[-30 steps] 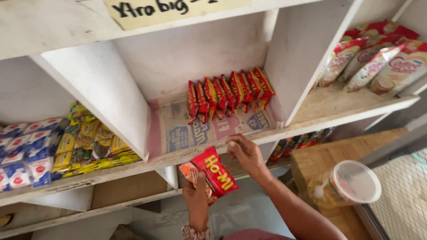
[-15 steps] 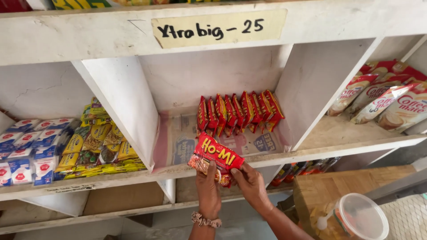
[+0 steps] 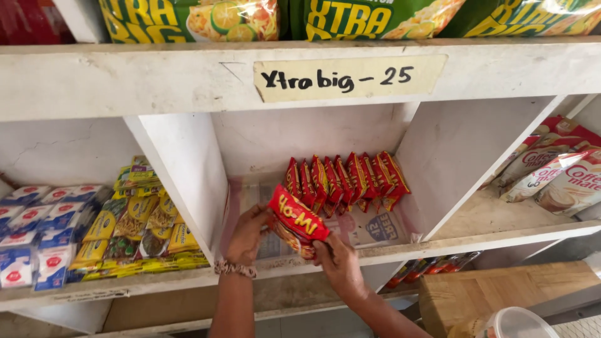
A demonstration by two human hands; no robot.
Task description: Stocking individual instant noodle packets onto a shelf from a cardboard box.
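Raised since half a second ago: the held packets now sit higher and nearer the cubby mouth, and the view has closed in on the shelf.

1. White painted wooden shelf unit (image 3: 188, 81), open cubbies split by slanted dividers; a handwritten paper label is taped to the front edge at 12 o'clock. Dividers keep each kind of stock apart.

2. Large green glossy snack bags (image 3: 375, 15), top shelf at 12 o'clock, laid flat, fronts outward so they read from below.

3. Cream and red coffee-creamer pouches (image 3: 551, 175), right cubby at 3 o'clock, leaning back in a loose overlapping pile.

4. Yellow and green sachet strips (image 3: 138, 225), left cubby at 9 o'clock, stacked in layers; small white and blue cartons (image 3: 31, 238) lie just beside them at the far left.

5. Row of red foil noodle packets (image 3: 347, 178), middle cubby, centre, standing on edge and packed touching, at the back on a printed paper liner (image 3: 375, 228). Standing them on edge saves floor space in the cubby.

6. Small stack of red foil noodle packets (image 3: 297, 219), tilted, at the cubby mouth, in front of the row and apart from it.

7. Left hand (image 3: 247, 235), beaded bracelet at wrist, fingers closed around the stack's left end. Right hand (image 3: 338, 266), fingers pinching its lower right corner from beneath. Two-sided grip keeps the slippery packets squared together.

8. Light wooden crate (image 3: 501, 288) at 5 o'clock, clear plastic lidded tub (image 3: 519, 322) below.
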